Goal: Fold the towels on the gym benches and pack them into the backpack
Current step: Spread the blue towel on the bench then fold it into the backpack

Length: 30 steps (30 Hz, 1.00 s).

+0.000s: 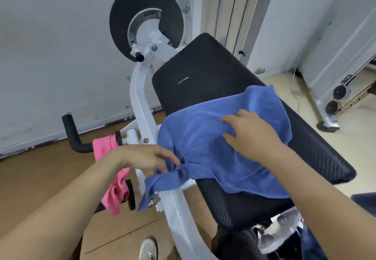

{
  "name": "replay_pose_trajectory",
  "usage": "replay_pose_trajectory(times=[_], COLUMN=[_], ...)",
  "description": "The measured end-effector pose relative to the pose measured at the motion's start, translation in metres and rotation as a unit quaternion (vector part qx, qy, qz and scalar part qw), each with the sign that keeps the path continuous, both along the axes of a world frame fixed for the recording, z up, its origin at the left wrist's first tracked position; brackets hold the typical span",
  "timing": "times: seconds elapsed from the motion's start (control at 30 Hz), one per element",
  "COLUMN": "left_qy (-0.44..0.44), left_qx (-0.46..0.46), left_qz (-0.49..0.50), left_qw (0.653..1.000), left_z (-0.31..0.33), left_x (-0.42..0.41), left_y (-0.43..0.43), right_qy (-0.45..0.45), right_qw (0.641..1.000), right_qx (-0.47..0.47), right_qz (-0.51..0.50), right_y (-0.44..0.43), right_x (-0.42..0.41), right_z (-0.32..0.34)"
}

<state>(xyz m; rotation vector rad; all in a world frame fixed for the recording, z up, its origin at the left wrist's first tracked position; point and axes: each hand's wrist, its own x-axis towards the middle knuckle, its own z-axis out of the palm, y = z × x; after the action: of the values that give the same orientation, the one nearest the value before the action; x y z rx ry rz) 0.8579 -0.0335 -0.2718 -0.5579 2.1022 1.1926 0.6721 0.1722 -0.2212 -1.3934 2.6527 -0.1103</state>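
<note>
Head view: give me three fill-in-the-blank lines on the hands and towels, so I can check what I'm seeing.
The right hand lies flat on the ____ towel.
The left hand pinches that towel's bunched corner beside the ____ machine frame.
The hanging towel behind the left wrist is ____.
Missing words: blue; white; pink.

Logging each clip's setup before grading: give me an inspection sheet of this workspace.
Surface: black bench pad, partly covered.
Job's things: blue towel spread unfolded over the pad, corner hanging off its left side; pink towel draped on the white frame; backpack not identifiable.
Clutter: nothing seen.
Grippers: left hand pinches the blue towel's bunched corner; right hand rests flat on it.
Cables: black machine cable behind the pad.
Surroundings: white wall, wooden floor, one shoe.
</note>
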Motion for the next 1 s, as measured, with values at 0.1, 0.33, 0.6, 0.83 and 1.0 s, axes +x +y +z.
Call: replay_pose_trajectory(times=[0.1,0.33,0.6,0.83,1.0], left_qy=[0.147,0.250,0.240,0.299,0.464], left_qx=[-0.006,-0.055,-0.043,-0.135,-0.208], left_qz=[0.164,0.217,0.149,0.143,0.267], left_qw=[0.975,0.942,0.958,0.934,0.819], left_z=[-0.021,-0.070,-0.055,0.013,0.064], left_x=[-0.005,-0.042,-0.039,-0.075,-0.159], left_y=[-0.040,-0.077,-0.111,-0.172,-0.151], right_qy=[0.045,0.071,0.069,-0.428,-0.665], right_qw=[0.999,0.984,0.958,0.886,0.718], right_qx=[0.018,0.133,0.255,0.072,-0.158], right_qz=[0.004,-0.090,-0.114,-0.161,-0.129], right_y=[-0.051,-0.128,-0.122,-0.084,-0.053], right_x=[0.000,-0.009,0.003,0.006,-0.027], right_z=[-0.016,-0.041,-0.026,0.023,0.043])
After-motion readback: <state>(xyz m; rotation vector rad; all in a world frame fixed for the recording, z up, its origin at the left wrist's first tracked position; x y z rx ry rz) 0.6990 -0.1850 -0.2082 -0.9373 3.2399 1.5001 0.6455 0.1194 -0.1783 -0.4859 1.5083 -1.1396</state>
